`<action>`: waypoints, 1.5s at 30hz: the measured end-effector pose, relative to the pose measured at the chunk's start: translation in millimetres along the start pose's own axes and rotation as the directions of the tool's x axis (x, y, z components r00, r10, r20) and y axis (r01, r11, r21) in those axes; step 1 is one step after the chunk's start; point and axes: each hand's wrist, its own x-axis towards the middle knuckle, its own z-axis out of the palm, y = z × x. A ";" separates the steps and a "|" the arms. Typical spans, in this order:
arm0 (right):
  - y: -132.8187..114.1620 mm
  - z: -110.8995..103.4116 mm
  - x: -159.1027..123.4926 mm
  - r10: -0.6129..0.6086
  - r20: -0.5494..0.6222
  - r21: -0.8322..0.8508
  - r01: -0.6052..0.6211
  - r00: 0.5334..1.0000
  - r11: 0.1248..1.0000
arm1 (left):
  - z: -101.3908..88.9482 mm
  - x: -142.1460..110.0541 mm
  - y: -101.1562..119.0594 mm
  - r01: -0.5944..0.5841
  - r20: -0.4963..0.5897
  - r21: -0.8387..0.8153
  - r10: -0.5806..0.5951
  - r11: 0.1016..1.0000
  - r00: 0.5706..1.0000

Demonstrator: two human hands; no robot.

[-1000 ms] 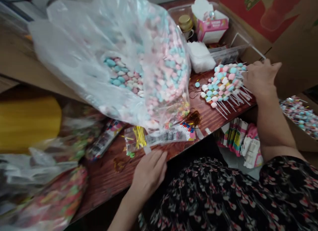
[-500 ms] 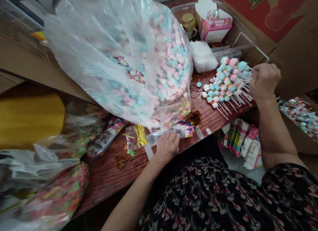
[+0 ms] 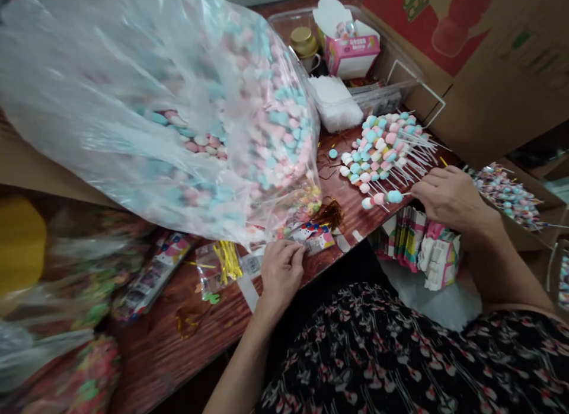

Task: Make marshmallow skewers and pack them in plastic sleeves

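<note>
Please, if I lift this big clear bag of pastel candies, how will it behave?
The clear plastic bag will probably sag and fold, because its thin film lies creased and slack. The pastel candies inside look loose, so they may shift toward the low end.

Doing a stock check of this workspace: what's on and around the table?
Clear plastic bag of marshmallows: one, pink, blue and white, left of the skewers, on the table.
Marshmallow skewers: many, pink, blue and white, on the table.
Pink paper box: one, pink and white, in a clear plastic tray at the back.
Gold-lidded jar: one, gold, in the tray.
Small clear bag of gold ties: one, gold, near the front edge.
Cardboard box: one, brown with red print, back right.
Wooden table: one, reddish brown, underneath.
Left hand: one, at the front edge.
Right hand: one, beside the skewers.
</note>
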 end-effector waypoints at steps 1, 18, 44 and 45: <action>-3.9 -6.5 5.3 -0.042 0.053 -0.039 0.044 0.998 0.998 | 0.5 0.0 -0.8 0.000 -0.025 -0.009 0.000 1.000 1.000; -25.2 -34.0 75.8 -0.325 0.498 0.019 0.364 0.804 0.931 | 4.0 -0.1 3.0 -0.019 0.038 0.140 0.014 0.990 0.999; -1.7 10.9 -13.8 0.062 -0.144 0.468 0.013 0.988 0.884 | -6.4 3.4 -20.1 0.170 0.152 -0.193 -0.142 0.966 0.978; -10.6 12.7 -14.9 0.088 -0.171 0.538 0.019 0.981 0.843 | -6.7 4.2 -21.3 0.176 0.168 -0.199 -0.144 0.964 0.975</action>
